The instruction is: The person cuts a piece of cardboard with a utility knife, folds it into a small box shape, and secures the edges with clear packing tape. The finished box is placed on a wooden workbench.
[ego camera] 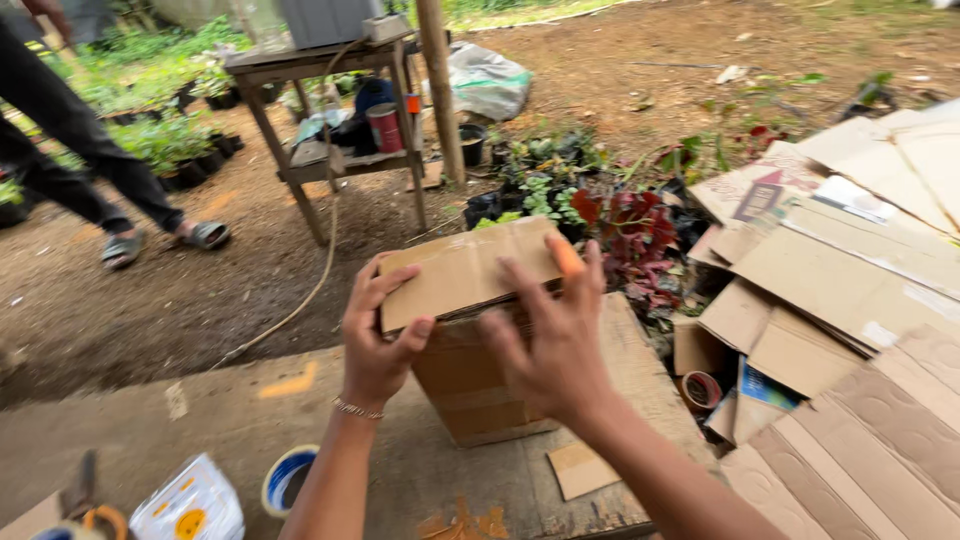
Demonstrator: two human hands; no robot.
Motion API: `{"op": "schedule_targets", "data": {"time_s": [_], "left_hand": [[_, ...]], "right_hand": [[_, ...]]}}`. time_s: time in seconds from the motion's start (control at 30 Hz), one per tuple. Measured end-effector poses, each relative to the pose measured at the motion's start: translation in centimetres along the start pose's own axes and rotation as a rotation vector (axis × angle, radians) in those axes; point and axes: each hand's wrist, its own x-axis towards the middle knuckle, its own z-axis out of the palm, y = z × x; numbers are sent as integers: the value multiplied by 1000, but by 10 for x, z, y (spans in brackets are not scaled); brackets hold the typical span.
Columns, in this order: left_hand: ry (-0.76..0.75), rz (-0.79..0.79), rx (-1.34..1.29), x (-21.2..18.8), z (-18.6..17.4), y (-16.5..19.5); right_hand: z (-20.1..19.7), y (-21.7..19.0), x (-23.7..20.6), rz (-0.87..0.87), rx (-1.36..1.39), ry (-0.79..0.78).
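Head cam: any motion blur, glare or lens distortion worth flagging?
Head view: soft daylight with no hard shadows or glare; right hand slightly motion-blurred at the fingertips, left hand sharper on the cardboard box; wide-angle bending at the edges, with the wooden post leaning; far background mildly soft.

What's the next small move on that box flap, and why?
Probably press the top flap flat onto the cardboard box. The left hand grips the flap's near-left edge, the right hand rests on its right side, and the flap sits tilted, raised at the far end.
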Motion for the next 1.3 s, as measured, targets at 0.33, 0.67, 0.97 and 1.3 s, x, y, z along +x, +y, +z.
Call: {"op": "schedule_targets", "data": {"time_s": [0.33,0.67,0.97,1.3], "left_hand": [[2,17,47,-3,-2,2],[102,-146,529,-33,13,80],[121,-204,665,-34,23,100],[-63,-143,746,-49,16,119]], "right_hand": [[1,7,-2,-58,127,19],[-23,18,5,-37,71,-175],[-15,-52,-9,676,1281,-111],[-2,-50,22,911,1297,-183]]}}
